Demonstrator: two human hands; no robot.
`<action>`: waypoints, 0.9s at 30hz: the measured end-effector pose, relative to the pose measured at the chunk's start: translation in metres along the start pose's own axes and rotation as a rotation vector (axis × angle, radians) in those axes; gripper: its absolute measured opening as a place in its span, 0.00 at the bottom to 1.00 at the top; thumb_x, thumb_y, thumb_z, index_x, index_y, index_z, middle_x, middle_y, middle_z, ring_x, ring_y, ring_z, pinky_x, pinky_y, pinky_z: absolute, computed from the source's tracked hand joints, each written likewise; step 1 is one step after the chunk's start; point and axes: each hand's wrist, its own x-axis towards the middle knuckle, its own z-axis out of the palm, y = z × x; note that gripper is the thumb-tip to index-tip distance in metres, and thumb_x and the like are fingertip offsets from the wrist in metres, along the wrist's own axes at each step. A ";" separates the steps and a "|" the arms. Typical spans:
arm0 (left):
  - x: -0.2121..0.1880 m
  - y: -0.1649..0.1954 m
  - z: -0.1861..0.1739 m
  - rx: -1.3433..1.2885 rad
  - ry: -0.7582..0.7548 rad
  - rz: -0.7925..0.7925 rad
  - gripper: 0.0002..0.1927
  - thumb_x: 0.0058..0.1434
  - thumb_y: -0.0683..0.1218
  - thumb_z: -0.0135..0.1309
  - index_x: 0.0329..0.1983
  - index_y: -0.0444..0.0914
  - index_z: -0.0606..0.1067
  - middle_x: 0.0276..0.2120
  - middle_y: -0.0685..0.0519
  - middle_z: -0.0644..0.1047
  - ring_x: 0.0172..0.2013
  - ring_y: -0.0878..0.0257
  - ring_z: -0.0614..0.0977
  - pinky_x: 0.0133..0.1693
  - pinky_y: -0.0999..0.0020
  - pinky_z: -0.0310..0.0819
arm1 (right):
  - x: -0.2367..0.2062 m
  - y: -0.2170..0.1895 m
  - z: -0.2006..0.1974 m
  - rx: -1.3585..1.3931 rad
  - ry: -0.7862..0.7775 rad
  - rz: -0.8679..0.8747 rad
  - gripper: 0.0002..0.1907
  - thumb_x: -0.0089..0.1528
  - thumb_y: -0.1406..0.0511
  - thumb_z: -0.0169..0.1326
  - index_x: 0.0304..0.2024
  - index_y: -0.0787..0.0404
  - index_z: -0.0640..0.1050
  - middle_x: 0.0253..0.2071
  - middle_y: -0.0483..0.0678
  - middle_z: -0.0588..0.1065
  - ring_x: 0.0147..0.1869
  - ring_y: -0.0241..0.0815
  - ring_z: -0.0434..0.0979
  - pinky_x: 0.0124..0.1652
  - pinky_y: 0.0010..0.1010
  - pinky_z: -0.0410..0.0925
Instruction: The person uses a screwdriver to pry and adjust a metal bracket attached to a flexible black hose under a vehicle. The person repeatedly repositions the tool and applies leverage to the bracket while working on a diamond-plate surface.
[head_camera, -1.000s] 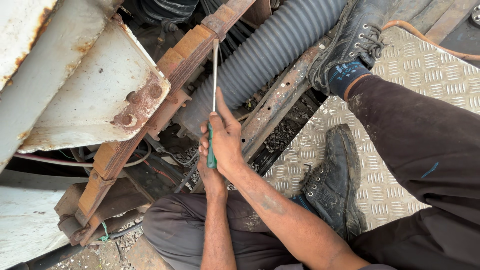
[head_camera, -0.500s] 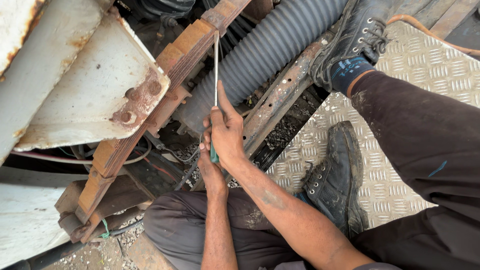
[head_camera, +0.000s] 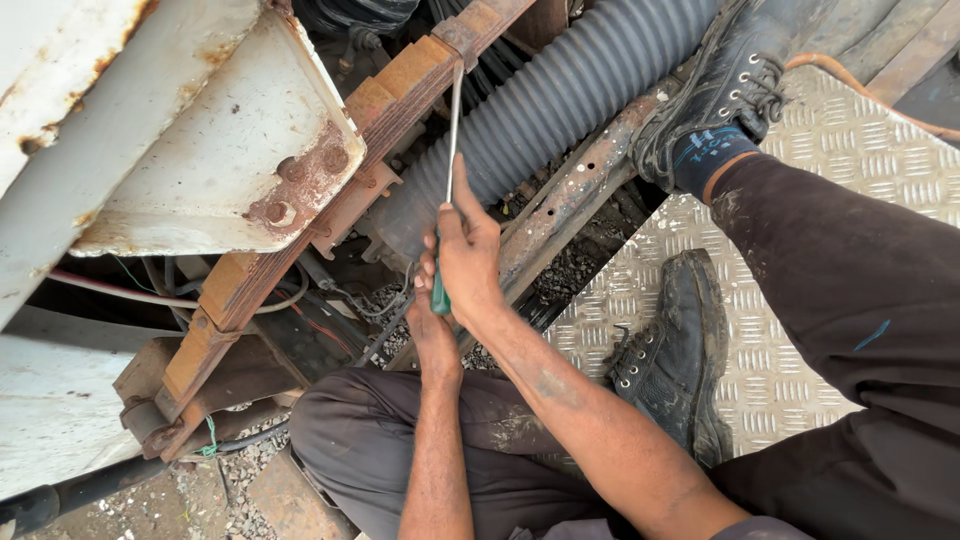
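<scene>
Gripping the green-handled screwdriver (head_camera: 447, 190) with my right hand (head_camera: 468, 262) closed around it, left hand (head_camera: 428, 318) supporting below, I press its tip against the rusty leaf spring (head_camera: 300, 225); next I need steady leverage.

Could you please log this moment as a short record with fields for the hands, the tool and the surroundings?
right hand: right hand gripping the screwdriver by its green handle
left hand: left hand just below the right hand, at the handle's lower end; its grip is hidden
tool tip: shaft points up, tip at the rusty leaf spring
behind tool: ribbed black hose running diagonally
left of tool: white rusted bracket with bolts
footing: black boots on checker plate
</scene>
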 end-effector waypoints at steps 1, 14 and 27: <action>0.000 0.002 0.001 0.014 -0.018 0.032 0.32 0.72 0.64 0.35 0.58 0.32 0.71 0.48 0.51 0.76 0.48 0.66 0.79 0.47 0.66 0.79 | -0.006 -0.001 0.002 -0.042 0.020 0.017 0.33 0.70 0.69 0.39 0.76 0.41 0.55 0.25 0.43 0.70 0.17 0.30 0.65 0.15 0.22 0.68; -0.003 0.019 0.007 -0.094 -0.176 0.142 0.34 0.70 0.65 0.35 0.60 0.33 0.70 0.51 0.48 0.77 0.48 0.62 0.81 0.47 0.67 0.80 | -0.067 0.022 0.028 0.009 -0.038 0.055 0.33 0.70 0.70 0.40 0.78 0.45 0.56 0.25 0.42 0.69 0.16 0.27 0.64 0.13 0.21 0.63; 0.001 0.010 -0.008 -0.262 -0.365 0.094 0.35 0.67 0.65 0.36 0.62 0.34 0.69 0.54 0.46 0.79 0.48 0.59 0.84 0.47 0.68 0.82 | -0.072 0.019 0.029 -0.126 -0.130 -0.040 0.34 0.69 0.70 0.44 0.77 0.51 0.54 0.29 0.44 0.76 0.17 0.29 0.71 0.17 0.21 0.68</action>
